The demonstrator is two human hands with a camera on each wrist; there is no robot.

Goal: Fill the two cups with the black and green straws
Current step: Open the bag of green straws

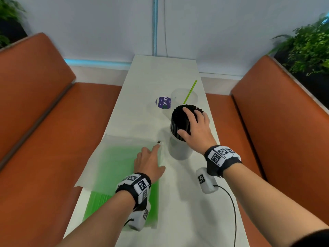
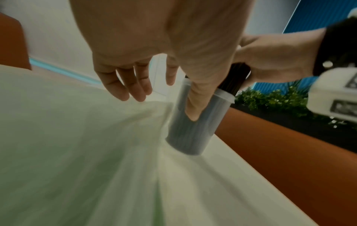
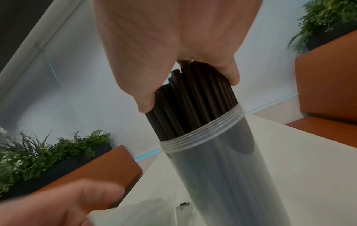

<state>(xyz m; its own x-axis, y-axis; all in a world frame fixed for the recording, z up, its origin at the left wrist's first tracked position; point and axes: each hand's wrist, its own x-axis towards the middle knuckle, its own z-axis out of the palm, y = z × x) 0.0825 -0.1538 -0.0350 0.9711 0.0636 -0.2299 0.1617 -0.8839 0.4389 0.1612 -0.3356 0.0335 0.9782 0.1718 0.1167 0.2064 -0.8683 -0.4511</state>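
Two clear cups stand on the white table (image 1: pixel 156 79). The near cup (image 1: pixel 179 150) is packed with black straws (image 1: pixel 179 120); my right hand (image 1: pixel 191 123) grips their tops, thumb on the near side and fingers over the far side. In the right wrist view the black straws (image 3: pixel 193 99) stick out of the near cup (image 3: pixel 212 175). The far cup (image 1: pixel 184 98) holds one green straw (image 1: pixel 190 91). My left hand (image 1: pixel 154 157) is spread with relaxed fingers over a cloudy plastic bag of green straws (image 1: pixel 115 166), left of the near cup (image 2: pixel 191 134).
A round purple label (image 1: pixel 163 102) lies left of the far cup. A small black scrap (image 1: pixel 158 142) sits by the bag's far corner. Orange benches (image 1: pixel 44 122) flank the narrow table, and a wall closes its far end. A cable (image 1: pixel 231 202) trails from my right wrist.
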